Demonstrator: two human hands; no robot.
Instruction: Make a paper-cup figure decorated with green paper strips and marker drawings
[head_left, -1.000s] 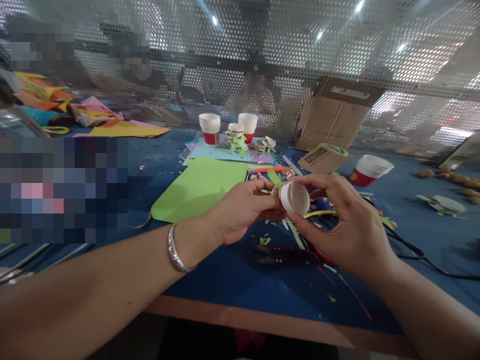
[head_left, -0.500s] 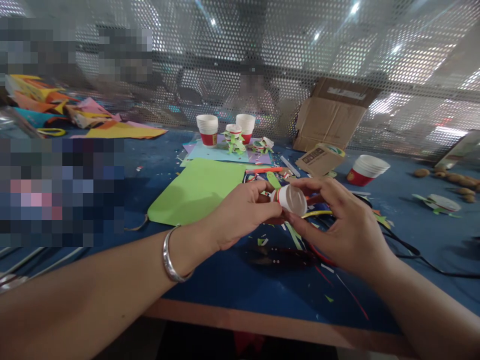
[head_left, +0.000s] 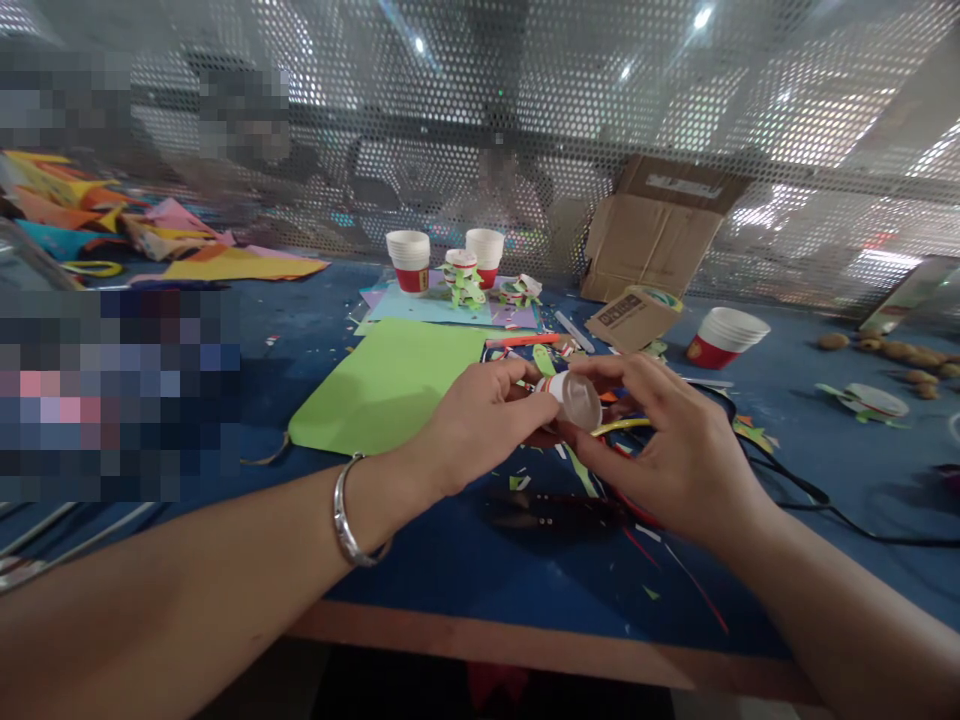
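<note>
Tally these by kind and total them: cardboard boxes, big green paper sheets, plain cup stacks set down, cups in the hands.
Cardboard boxes: 2
Green paper sheet: 1
Plain cup stacks: 3
Cup held between left hand and right hand: 1
Total: 7

Legible txt: none. Print on cardboard box (head_left: 660,225) flap & small carton (head_left: 626,318) too blurred; cup (head_left: 579,398) I hold, nothing readable.

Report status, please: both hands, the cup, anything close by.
Left hand and right hand both grip the cup, off the table. Cup tipped sideways, mouth to camera. Dark tool, scraps underneath.
</note>
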